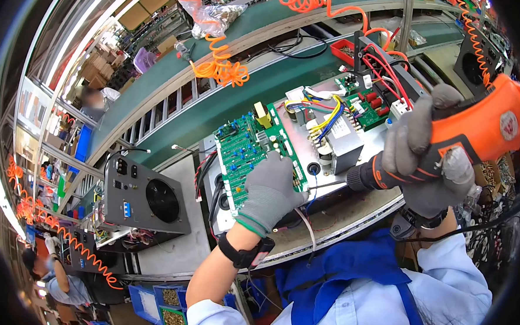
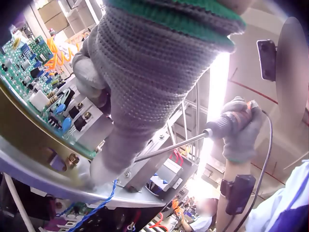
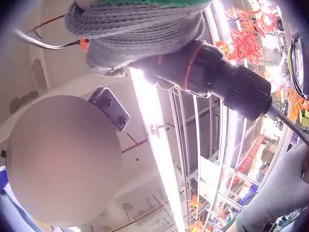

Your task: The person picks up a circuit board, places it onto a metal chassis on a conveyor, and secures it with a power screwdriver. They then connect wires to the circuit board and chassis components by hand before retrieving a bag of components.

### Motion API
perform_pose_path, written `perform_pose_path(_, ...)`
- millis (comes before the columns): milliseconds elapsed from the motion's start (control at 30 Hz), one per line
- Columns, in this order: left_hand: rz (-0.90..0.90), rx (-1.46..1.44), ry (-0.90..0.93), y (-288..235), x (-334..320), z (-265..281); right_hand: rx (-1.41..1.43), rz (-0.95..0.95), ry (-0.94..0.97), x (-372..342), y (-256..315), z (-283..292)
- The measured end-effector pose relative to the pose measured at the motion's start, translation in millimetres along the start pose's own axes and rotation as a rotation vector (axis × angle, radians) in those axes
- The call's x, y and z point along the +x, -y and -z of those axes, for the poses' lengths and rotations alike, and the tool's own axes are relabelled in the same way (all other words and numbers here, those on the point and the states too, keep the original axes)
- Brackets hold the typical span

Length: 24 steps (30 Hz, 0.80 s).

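My gloved right hand (image 1: 417,141) grips an orange and black power drill (image 1: 479,124) fitted with a long thin driver bit (image 2: 174,147). The drill lies nearly level, its black chuck (image 3: 248,92) facing my left hand. My gloved left hand (image 1: 273,189) is over the near edge of a green circuit board (image 1: 236,161). Its thumb reaches down by the metal chassis edge (image 2: 58,181), while the other fingers bend over the board side. The bit's tip disappears behind the left hand; I cannot tell what the fingers hold there. A blue wire (image 2: 108,198) hangs near the thumb.
Right of the board sit a transformer (image 1: 340,143) and coloured wires (image 1: 333,116). A grey fan unit (image 1: 140,194) stands to the left. Orange coiled hoses (image 1: 221,69) hang over the green conveyor (image 1: 134,100). Screw bins (image 1: 172,320) are below; a red tray (image 1: 343,51) is behind.
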<state>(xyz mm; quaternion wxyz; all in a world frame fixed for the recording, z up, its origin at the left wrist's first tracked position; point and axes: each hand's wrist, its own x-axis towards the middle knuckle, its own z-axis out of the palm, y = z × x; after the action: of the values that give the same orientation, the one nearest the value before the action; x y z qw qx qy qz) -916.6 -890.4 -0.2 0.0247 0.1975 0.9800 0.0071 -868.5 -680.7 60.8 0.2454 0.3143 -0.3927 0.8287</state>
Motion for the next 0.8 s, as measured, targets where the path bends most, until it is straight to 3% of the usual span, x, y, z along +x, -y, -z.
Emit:
perform_pose_path(100,-0.015,-0.021,-0.021,2.1,-0.1,-1.5,-0.004,-0.06,0.12,9.2,-5.8,1.7)
perform_pose_path(200,-0.016,-0.028,-0.022,3.2,-0.3,-1.9,-0.099,-0.107,0.073,18.2,-7.8,-18.7)
perform_pose_path(233,-0.011,-0.03,-0.015,3.1,0.0,-1.7,-0.264,-0.179,-0.028,23.5,-4.4,-31.4)
perform_pose_path(333,0.0,-0.035,0.017,2.7,0.6,0.0,-0.467,-0.351,0.077,50.3,-10.1,-50.7)
perform_pose_path(433,-0.025,-0.046,0.044,4.2,0.9,3.6,-0.469,-0.426,0.139,72.8,-36.0,-67.9)
perform_pose_path(567,-0.021,-0.081,0.048,5.9,1.2,1.9,-0.548,-0.457,0.23,84.2,-57.7,-71.5)
perform_pose_path(800,-0.05,-0.142,0.021,9.1,6.0,-5.0,-0.632,-0.508,0.179,80.1,-58.3,-88.2)
